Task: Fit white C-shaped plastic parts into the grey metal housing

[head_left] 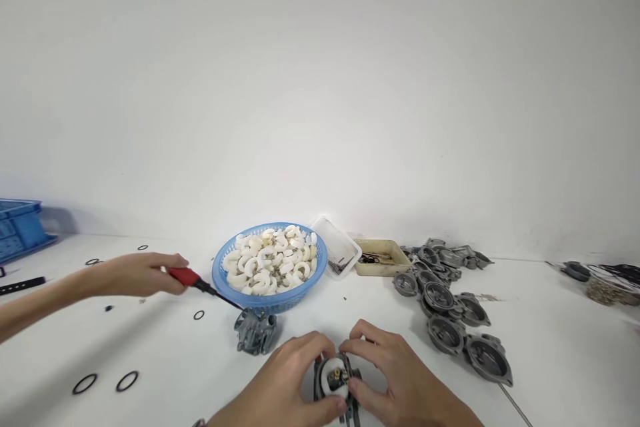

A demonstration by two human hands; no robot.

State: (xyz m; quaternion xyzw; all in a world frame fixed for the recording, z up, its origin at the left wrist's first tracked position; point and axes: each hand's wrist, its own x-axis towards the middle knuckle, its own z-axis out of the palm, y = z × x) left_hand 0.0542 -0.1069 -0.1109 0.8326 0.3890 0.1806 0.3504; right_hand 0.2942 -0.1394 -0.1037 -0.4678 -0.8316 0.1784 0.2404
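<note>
My left hand and my right hand both grip a small grey metal carburetor body at the near edge of the table, fingertips pinching around its round opening with a white part inside. Another person's hand reaches in from the left holding a red-handled screwdriver, whose tip touches a second grey metal body in front of the blue basket.
A blue basket of white curved plastic parts stands mid-table. Behind it lie a clear tray and a beige tray. Several grey metal bowls pile at right. Black O-rings lie at left; a blue crate far left.
</note>
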